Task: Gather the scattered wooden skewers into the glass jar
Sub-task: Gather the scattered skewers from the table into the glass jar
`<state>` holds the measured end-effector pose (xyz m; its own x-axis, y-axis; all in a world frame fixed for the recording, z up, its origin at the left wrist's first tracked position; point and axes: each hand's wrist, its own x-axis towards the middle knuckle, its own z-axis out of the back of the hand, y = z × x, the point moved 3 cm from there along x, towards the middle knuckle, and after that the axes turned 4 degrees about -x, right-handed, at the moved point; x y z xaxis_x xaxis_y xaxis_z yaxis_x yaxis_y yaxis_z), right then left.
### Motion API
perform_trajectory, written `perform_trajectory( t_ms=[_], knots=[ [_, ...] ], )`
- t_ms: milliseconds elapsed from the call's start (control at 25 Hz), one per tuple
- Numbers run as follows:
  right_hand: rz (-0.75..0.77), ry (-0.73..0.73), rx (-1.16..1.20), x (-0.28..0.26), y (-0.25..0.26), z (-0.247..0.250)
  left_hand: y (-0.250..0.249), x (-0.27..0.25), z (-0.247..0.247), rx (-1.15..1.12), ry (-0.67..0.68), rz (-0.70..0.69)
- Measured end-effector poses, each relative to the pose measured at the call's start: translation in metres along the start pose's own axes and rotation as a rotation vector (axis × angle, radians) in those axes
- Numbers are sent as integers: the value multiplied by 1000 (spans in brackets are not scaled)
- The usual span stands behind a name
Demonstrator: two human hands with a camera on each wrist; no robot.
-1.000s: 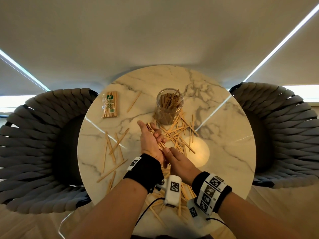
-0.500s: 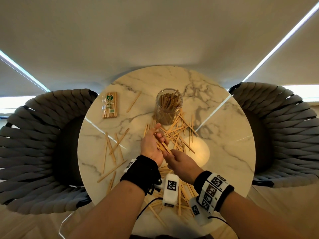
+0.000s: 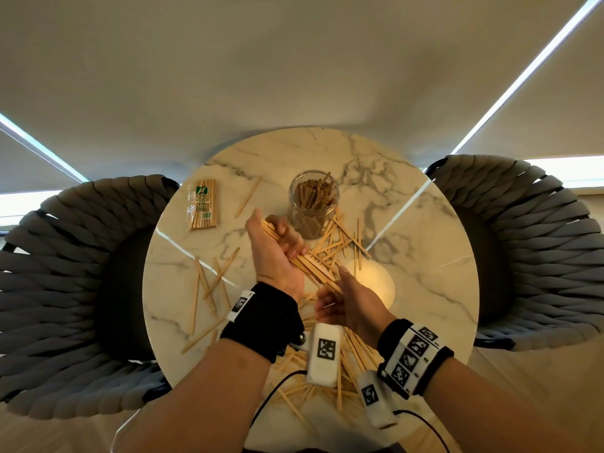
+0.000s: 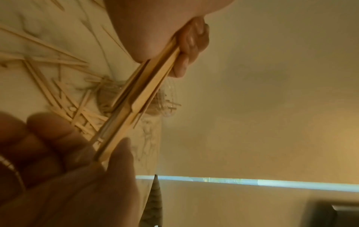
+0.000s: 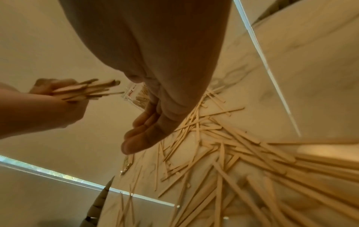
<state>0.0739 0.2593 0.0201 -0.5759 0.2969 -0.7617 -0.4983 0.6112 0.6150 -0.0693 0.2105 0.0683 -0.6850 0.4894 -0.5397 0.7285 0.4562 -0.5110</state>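
On the round marble table [image 3: 425, 256], the glass jar [image 3: 313, 204] stands upright at the far middle, with several skewers standing in it. My left hand [image 3: 277, 253] hovers just left of and nearer than the jar, its fingers [image 4: 190, 46] curled round a bundle of flat wooden skewers [image 3: 310, 266] that slants toward me. My right hand [image 3: 346, 305] is at the bundle's near end, fingers [image 5: 139, 133] straight and holding nothing. Loose skewers [image 3: 340, 243] lie piled beside the jar, more [image 3: 209, 282] at the left and many [image 5: 233, 153] near the front edge.
A sealed packet of skewers [image 3: 202, 204] lies at the far left of the table, with one stray skewer [image 3: 248, 197] beside it. Grey woven chairs stand to the left [image 3: 65, 289] and right [image 3: 539, 250]. The right half of the tabletop holds no skewers.
My left hand has closed round the bundle and lifted it toward the jar. My right hand has come off the skewers and stayed near the bundle's near end.
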Motion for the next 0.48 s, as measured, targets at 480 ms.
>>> perform_trajectory(
  t_ms=[480],
  knots=[
    [37, -59, 27, -6, 20, -1, 42, -18, -13, 159, 38, -3]
  ],
)
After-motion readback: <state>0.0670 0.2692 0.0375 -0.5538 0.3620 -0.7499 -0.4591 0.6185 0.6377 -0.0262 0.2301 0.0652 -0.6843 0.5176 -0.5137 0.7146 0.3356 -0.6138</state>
